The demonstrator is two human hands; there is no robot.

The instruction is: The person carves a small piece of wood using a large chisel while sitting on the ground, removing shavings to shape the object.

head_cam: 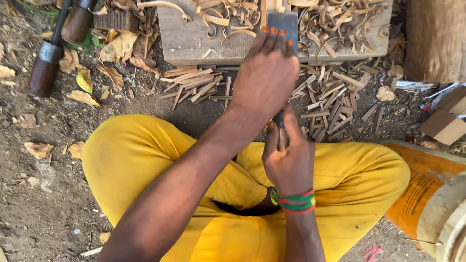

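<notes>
The right hand (290, 162), nearest the yellow-trousered lap, is closing tight around the chisel's handle (281, 136), steadying the tool for pushing. Beyond it the left hand (266, 77) is pressing down, fingers wrapped over the broad blade (283, 22), pinning its edge onto the wooden bench (184, 39), where curled shavings (335, 24) are piling up.

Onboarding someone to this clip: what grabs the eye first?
The bright yellow trousers of the cross-legged sitter fill the middle. Above them, the left hand, nails painted orange, presses a flat metal blade onto a wooden block strewn with curled shavings, while the right hand, with a green and red wristband, grips the tool's handle. Cut wood slivers litter the dirt below the block.
</notes>
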